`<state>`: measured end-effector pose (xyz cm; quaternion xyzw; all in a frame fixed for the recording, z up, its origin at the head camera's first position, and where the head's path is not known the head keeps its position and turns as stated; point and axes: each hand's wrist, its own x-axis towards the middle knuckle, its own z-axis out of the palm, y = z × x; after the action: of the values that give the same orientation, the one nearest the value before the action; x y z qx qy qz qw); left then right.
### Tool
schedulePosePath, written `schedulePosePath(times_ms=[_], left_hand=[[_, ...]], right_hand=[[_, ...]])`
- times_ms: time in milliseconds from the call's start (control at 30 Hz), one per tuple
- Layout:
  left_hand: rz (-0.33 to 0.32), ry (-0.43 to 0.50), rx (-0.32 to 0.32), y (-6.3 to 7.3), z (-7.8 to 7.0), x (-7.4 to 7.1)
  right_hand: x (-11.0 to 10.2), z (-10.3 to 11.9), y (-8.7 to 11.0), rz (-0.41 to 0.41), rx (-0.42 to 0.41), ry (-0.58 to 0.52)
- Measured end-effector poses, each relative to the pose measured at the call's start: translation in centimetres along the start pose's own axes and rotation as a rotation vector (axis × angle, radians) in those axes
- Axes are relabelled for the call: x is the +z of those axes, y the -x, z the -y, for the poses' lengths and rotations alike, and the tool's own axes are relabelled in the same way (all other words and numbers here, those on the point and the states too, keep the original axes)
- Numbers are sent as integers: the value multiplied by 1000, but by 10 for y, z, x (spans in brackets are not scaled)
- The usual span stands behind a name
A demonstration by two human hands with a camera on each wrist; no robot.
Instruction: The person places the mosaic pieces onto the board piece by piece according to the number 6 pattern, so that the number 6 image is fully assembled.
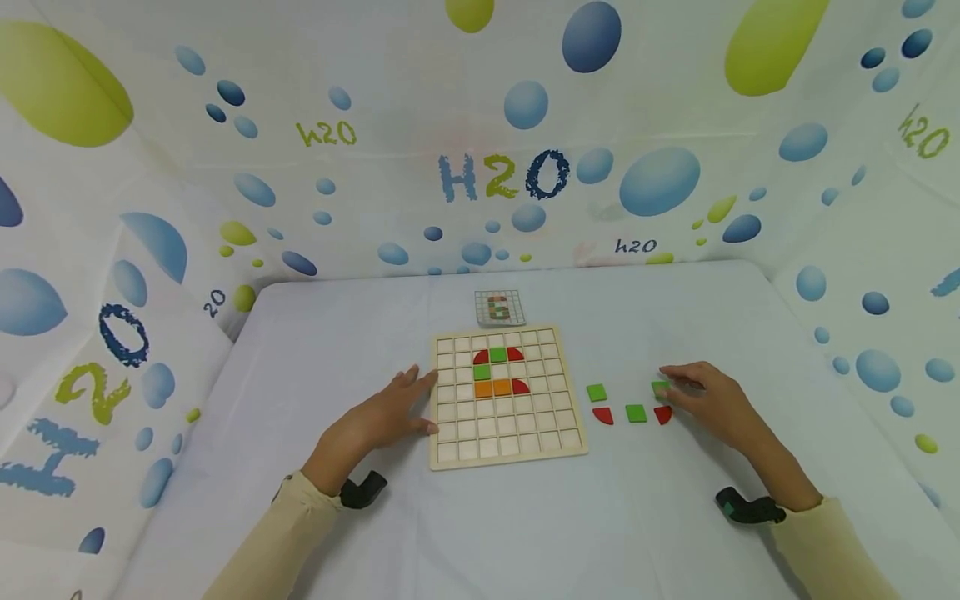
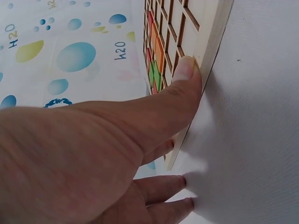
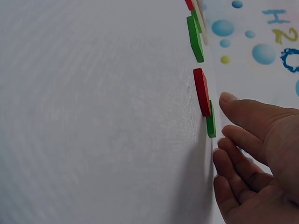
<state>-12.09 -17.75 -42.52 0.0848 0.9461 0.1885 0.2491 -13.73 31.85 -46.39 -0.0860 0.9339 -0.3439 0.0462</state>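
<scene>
A wooden grid board [image 1: 506, 425] lies in the middle of the table, with red, green and orange tiles [image 1: 492, 389] set in some of its squares. My left hand [image 1: 386, 412] rests at the board's left edge, thumb tip on the rim and fingers spread along the side. Over on the right, my right hand [image 1: 708, 400] hovers above a green square tile [image 1: 659, 388], thumb and forefinger apart on either side of it. The right wrist view shows the fingers loosely bent, with a red quarter-round tile [image 3: 202, 92] and that green tile beyond the thumb.
Two more green squares [image 1: 636, 413] and another red quarter-round [image 1: 603, 416] lie between the board and my right hand. Behind the board is a small pattern card [image 1: 500, 308] with a gridded figure. A printed cloth [image 1: 375, 192] hangs around the white table.
</scene>
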Motion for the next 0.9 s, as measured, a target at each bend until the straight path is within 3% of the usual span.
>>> schedulePosePath(times_ms=[400, 900], left_hand=[[-5, -5, 11, 1, -1, 0], [-3, 0, -7, 1, -2, 0]], right_hand=[[-1, -9, 4, 40, -47, 40], [1, -12, 0, -27, -134, 81]])
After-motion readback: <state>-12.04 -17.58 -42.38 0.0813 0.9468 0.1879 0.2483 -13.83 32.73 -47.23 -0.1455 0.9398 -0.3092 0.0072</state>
